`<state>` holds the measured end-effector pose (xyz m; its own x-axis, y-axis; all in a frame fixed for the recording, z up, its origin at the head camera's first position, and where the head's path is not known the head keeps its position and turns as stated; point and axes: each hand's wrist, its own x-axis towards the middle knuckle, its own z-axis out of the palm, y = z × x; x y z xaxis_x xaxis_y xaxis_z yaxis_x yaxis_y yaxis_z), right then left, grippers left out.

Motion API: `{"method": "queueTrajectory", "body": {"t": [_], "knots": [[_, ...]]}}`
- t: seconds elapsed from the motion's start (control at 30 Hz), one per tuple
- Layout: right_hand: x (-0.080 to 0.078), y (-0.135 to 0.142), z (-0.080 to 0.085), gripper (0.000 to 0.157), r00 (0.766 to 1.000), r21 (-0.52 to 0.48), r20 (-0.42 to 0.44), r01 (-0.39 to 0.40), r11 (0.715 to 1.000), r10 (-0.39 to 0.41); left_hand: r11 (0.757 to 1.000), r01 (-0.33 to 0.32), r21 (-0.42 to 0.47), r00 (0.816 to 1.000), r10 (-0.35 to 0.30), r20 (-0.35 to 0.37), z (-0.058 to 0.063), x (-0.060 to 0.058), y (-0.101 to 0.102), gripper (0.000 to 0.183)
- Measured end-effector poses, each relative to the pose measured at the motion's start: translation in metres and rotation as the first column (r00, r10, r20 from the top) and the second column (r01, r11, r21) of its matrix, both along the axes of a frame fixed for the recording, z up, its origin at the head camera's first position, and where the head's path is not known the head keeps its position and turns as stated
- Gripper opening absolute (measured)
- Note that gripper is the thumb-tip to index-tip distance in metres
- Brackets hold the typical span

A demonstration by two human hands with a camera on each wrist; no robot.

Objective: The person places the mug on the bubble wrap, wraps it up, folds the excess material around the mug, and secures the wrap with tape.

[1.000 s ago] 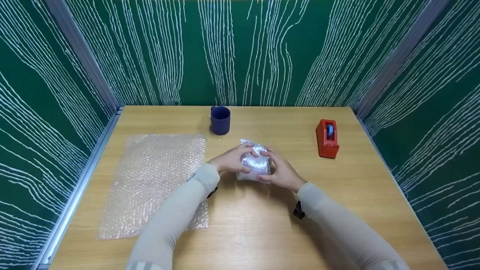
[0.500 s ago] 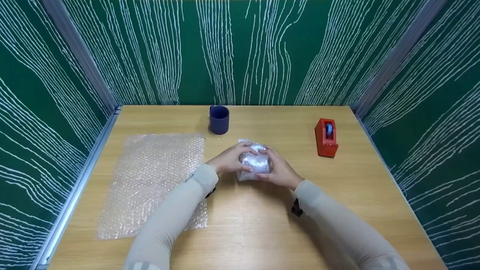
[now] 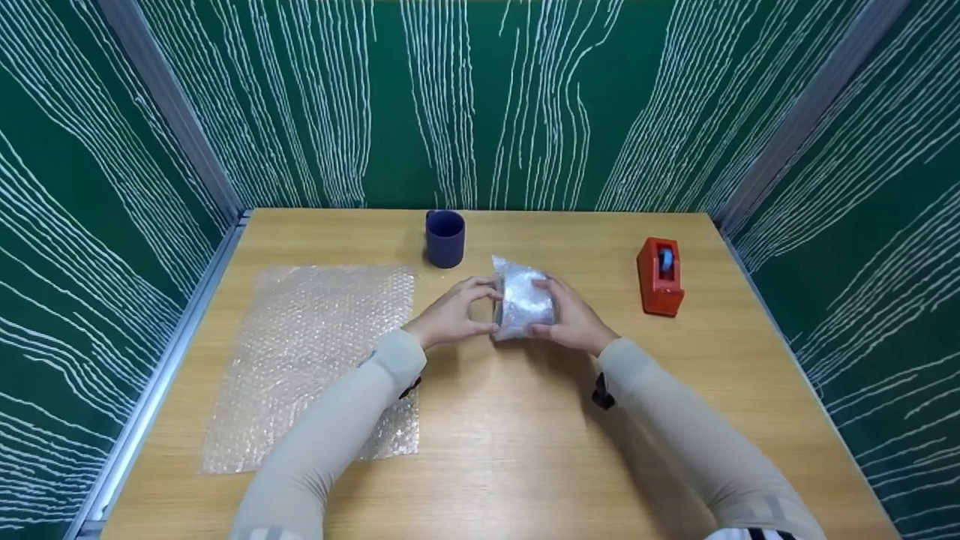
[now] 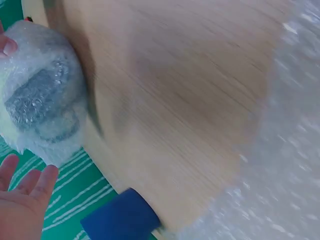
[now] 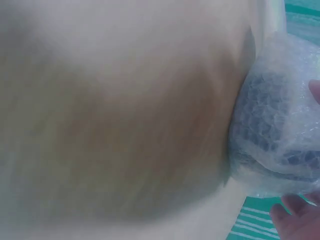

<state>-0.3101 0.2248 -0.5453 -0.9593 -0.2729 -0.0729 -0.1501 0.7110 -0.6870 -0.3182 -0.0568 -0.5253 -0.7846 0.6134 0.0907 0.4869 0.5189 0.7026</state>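
A bubble-wrapped bundle (image 3: 523, 300) is in front of me, its wrap silvery and a dark shape showing through in the left wrist view. My right hand (image 3: 574, 319) grips its right side, thumb on the near part and fingers on the far part. My left hand (image 3: 454, 311) is at the bundle's left edge, thumb and fingers spread wide apart with fingertips right at the wrap. In the left wrist view those fingers (image 4: 37, 187) extend loosely below the bundle. The object inside is blurred by the wrap.
A flat bubble wrap sheet (image 3: 322, 360) lies on the wooden table (image 3: 495, 465) at the left, partly beneath my left forearm. Behind the bundle stands a dark blue mug (image 3: 445, 244). A red tape dispenser (image 3: 661, 281) with blue tape is at the right. Patterned green walls enclose the table.
The bundle has shifted slightly away from me and turned, its wrapped corner now pointing up and back. My left hand has drawn back from over it to its left edge; the right still holds it.
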Motion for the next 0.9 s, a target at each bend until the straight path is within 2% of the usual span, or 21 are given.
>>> {"method": "queueTrajectory", "body": {"t": [0.47, 0.67, 0.8, 0.9], "knots": [[-0.048, 0.026, 0.009, 0.085, 0.999, 0.057, 0.019, 0.028, 0.998, -0.029, 0.996, -0.085, -0.035, 0.995, 0.087, 0.049, -0.008, 0.007, -0.05, 0.053], [-0.066, 0.039, 0.01, 0.088, 0.994, 0.083, 0.07, 0.076, 0.994, -0.082, 0.995, -0.095, -0.039, 0.994, 0.097, 0.056, -0.012, 0.011, -0.074, 0.054], [-0.079, 0.047, 0.01, 0.089, 0.991, 0.107, 0.098, 0.082, 0.991, -0.093, 0.993, -0.113, -0.038, 0.99, 0.116, 0.081, -0.012, 0.015, -0.09, 0.055], [-0.089, 0.051, 0.012, 0.09, 0.989, 0.124, 0.107, 0.085, 0.989, -0.098, 0.991, -0.134, -0.032, 0.988, 0.136, 0.073, -0.013, 0.016, -0.101, 0.055]]}}
